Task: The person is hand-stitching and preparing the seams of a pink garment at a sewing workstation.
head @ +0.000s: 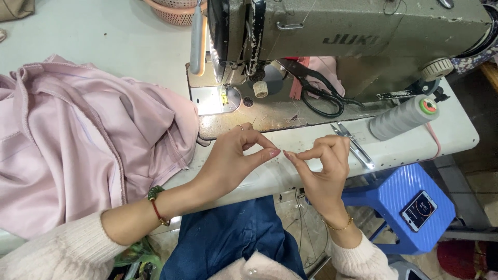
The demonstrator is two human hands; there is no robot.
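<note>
Left of the fingers lies heaped pink fabric (pixel 78 145); beyond them stands the sewing machine (pixel 353 36) with black scissors (pixel 319 93); right, a grey thread cone (pixel 402 118).

The picture is bright and mostly sharp. A small lamp at twelve o'clock shines on the metal plate (pixel 213 98) under the needle, making white glare there. My hands throw only soft shadows on the counter (pixel 446 129). At six o'clock, under the counter, it is darker. The corners bend a little.
</note>
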